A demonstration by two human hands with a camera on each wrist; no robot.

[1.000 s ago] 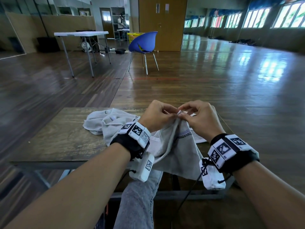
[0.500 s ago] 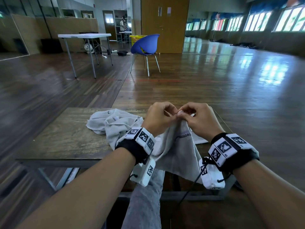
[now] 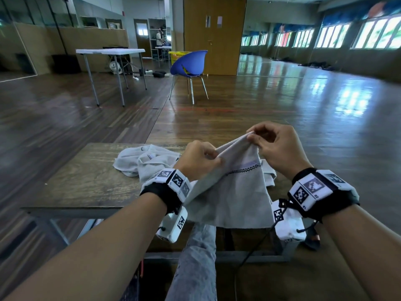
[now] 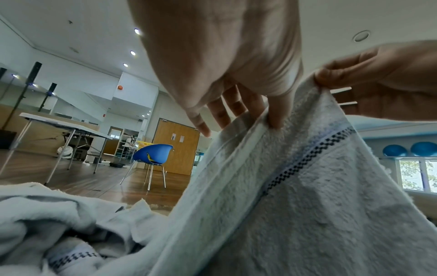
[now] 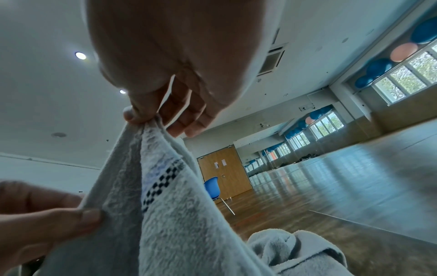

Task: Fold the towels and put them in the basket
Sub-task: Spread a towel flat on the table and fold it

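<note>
A light grey towel (image 3: 234,192) with a dark checkered stripe hangs between both hands over the near edge of a wooden table (image 3: 82,183). My right hand (image 3: 275,146) pinches a corner of the towel (image 5: 151,168), raised above the table. Lower and to the left, my left hand (image 3: 199,159) pinches the same hem, shown close in the left wrist view on the towel (image 4: 295,196). More crumpled grey towels (image 3: 143,159) lie on the table behind my left hand. A yellow basket (image 3: 176,56) stands far back behind a blue chair (image 3: 188,64).
A white folding table (image 3: 110,52) stands at the back left. Glossy wooden floor (image 3: 282,101) stretches around. A person stands by shelves far back. My knee in grey jeans (image 3: 197,257) is below the table's near edge.
My hands, which were pinching the towel close together, have drawn apart. The right hand rose up and to the right with its corner, stretching the hem between them.
</note>
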